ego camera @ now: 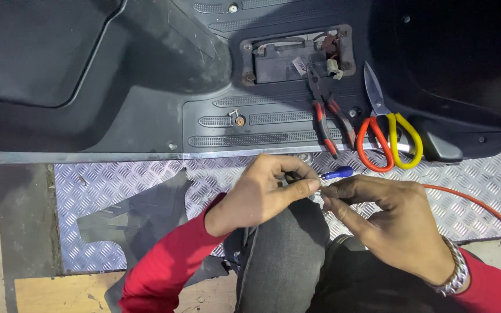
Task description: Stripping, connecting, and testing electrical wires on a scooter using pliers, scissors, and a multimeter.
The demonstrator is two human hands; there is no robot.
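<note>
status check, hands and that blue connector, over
Left hand and right hand pinch blue connector between fingertips. Orange wire trails right. Pliers, scissors lie clear.

Dim, sharp pic; glare on tread plate (482, 174)

Small blue connector (337, 173), rounded plastic tip, pinched between my two sets of fingertips; only its right end shows past my thumb, pointing right and slightly far. It sits just above my knee, over the near edge of the checker plate. What it joins to is hidden by my fingers.
</note>
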